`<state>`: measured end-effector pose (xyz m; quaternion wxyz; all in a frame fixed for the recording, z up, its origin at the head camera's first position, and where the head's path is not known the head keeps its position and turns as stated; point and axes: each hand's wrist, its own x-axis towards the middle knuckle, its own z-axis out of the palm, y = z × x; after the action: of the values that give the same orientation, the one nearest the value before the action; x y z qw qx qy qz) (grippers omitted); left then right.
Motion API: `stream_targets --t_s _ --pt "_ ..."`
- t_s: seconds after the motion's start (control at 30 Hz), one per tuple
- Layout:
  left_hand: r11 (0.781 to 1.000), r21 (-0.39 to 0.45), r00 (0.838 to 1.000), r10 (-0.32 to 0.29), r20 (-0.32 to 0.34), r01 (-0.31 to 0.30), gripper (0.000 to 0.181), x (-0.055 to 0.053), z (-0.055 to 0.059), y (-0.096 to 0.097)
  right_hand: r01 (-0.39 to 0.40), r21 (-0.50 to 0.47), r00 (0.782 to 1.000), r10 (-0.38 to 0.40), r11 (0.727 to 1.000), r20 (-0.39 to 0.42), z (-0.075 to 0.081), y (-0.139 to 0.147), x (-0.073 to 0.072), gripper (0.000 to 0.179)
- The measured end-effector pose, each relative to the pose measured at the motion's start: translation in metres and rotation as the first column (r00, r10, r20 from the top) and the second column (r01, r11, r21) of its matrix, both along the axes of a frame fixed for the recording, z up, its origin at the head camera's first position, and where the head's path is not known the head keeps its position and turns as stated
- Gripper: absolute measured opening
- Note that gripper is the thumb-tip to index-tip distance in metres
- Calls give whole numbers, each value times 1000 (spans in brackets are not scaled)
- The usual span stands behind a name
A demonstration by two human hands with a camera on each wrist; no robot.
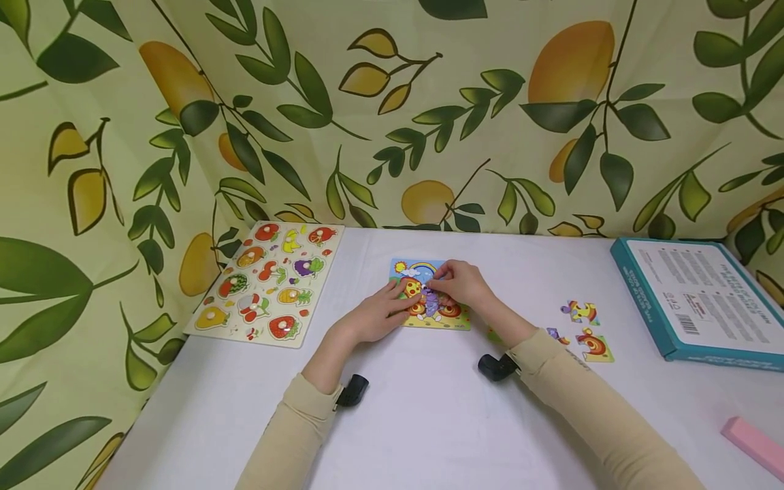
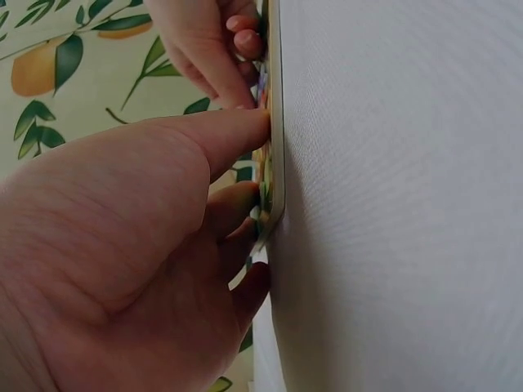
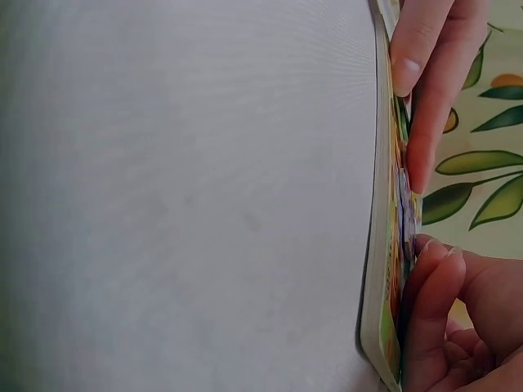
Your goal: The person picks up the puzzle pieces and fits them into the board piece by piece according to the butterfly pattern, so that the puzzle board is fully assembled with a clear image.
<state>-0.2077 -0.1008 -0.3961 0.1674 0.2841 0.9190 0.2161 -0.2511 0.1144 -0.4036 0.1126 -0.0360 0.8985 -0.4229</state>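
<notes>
A small jigsaw puzzle board (image 1: pixel 437 324) with a rainbow, a sun and a purple cartoon figure lies on the white table. My left hand (image 1: pixel 378 314) rests on its left side with fingers extended, the thumb reaching in toward the middle. In the left wrist view, that thumb (image 2: pixel 233 135) touches the board's near edge. Over the board's upper right part, my right hand (image 1: pixel 463 282) pinches a puzzle piece (image 1: pixel 431 297) at the purple figure. The right wrist view has its bent fingers (image 3: pixel 437 286) close against the board's face, and they hide much of the piece.
Several loose puzzle pieces (image 1: pixel 583 312) lie to the right, partly behind my right forearm. A fruit peg board (image 1: pixel 245 316) is at the back left. A teal-edged box (image 1: pixel 704 299) lies at the right, with a pink block (image 1: pixel 755 446) nearer. A patterned curtain (image 1: pixel 392 136) hangs behind.
</notes>
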Motion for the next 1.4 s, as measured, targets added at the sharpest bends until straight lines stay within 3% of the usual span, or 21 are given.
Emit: stream_targets --t_s 0.5,0.7,0.97,1.1,1.4 --pt "1000 -6 1000 7 0 -7 47 1 3 0 -6 4 999 5 1000 52 0 -2 -6 28" --pt "1000 -16 1000 11 -28 -12 47 2 3 0 7 50 998 -10 999 63 1 -3 -10 31" --pt "997 18 995 -75 -61 76 47 -1 5 4 8 88 998 -14 996 66 5 -6 -11 29" --pt "997 -11 994 -76 -74 75 49 -2 8 9 -1 74 998 -4 997 63 4 -6 -11 27" --pt "996 -84 996 -39 -79 32 52 -3 12 17 -77 -58 989 84 995 119 -1 7 -11 27"
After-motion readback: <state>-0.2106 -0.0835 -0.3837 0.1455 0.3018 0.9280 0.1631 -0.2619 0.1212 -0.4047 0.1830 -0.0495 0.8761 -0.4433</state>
